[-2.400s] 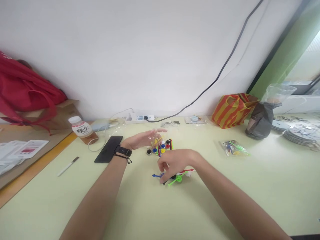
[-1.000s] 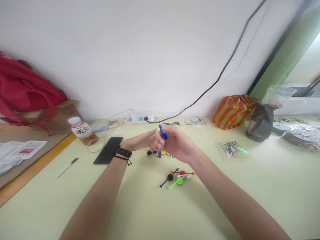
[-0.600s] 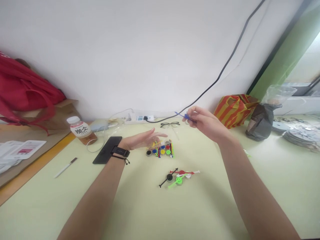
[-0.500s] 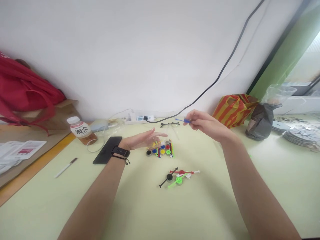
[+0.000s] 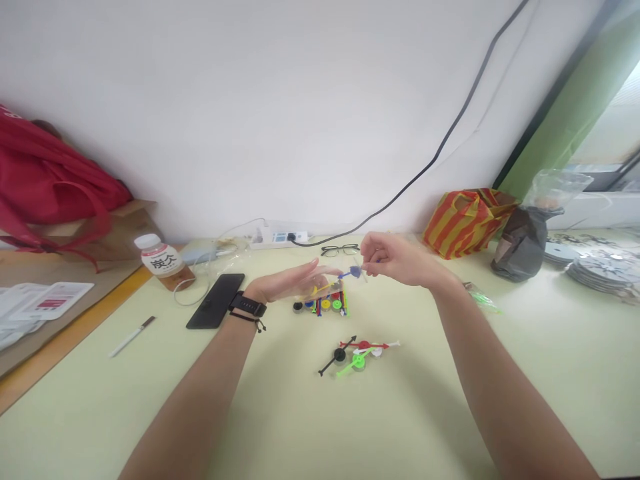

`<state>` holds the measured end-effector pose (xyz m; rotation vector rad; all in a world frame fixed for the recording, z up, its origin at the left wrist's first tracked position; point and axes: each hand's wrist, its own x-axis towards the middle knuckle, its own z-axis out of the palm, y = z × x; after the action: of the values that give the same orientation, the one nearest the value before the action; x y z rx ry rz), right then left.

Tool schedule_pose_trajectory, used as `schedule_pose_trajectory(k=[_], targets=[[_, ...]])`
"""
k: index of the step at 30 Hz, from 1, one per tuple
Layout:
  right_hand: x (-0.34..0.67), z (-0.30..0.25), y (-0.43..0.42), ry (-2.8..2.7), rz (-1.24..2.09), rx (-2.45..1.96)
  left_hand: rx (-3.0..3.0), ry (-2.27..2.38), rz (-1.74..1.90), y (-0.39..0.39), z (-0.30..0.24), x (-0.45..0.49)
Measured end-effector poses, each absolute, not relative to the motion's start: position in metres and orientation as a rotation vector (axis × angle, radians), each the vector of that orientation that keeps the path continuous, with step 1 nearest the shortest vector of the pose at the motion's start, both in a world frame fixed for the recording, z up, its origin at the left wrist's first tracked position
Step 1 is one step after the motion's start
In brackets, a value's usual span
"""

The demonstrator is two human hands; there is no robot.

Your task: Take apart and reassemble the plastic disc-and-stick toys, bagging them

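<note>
My right hand (image 5: 395, 261) pinches a small blue arrow spinner (image 5: 355, 271), whose arrow points left toward my left hand. Flat with its fingers stretched out, my left hand (image 5: 290, 280) is slightly blurred and I see nothing held in it. It hovers over a cluster of colored spinners, where a yellow spinner (image 5: 326, 304) and a green spinner (image 5: 337, 304) show below the fingers. Closer to me lie a black spinner (image 5: 339, 355), a red spinner (image 5: 365, 345), a bright green spinner (image 5: 358, 361) and a white spinner (image 5: 377, 351), overlapping one another.
Left of the hands are a phone (image 5: 216, 301), a marker (image 5: 133, 336) and a bottle (image 5: 164, 260). Glasses (image 5: 340, 250) and a power strip (image 5: 279, 239) lie by the wall. Beyond my right arm are a striped bag (image 5: 465, 223), a grey bag (image 5: 520, 245) and stacked discs (image 5: 603, 270).
My right hand has brought the blue spinner left and closer to me, near the left fingertips. My left hand has shifted slightly right. A small plastic packet now shows beside my right forearm.
</note>
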<state>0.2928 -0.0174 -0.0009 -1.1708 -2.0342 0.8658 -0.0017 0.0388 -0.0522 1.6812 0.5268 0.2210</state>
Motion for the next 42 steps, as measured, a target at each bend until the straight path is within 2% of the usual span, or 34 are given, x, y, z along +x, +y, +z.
schedule_pose_trajectory(k=[4,10,20,27,42], targets=[[0.284,-0.004,-0.015,-2.029,0.538,-1.263,1.579,0.584,0.189,0.04,-0.055,-0.001],[0.276,0.001,-0.02,-1.949,0.756,-1.158,1.568,0.609,0.203,0.041,-0.056,-0.001],[0.273,0.007,-0.027,-1.801,0.83,-1.22,1.49,0.56,0.235,0.043,-0.065,0.002],[0.262,-0.006,-0.013,-1.84,0.525,-1.253,1.446,0.464,0.279,0.035,-0.057,0.011],[0.248,-0.02,-0.009,-1.845,0.429,-1.36,1.298,0.401,0.363,0.032,-0.059,0.017]])
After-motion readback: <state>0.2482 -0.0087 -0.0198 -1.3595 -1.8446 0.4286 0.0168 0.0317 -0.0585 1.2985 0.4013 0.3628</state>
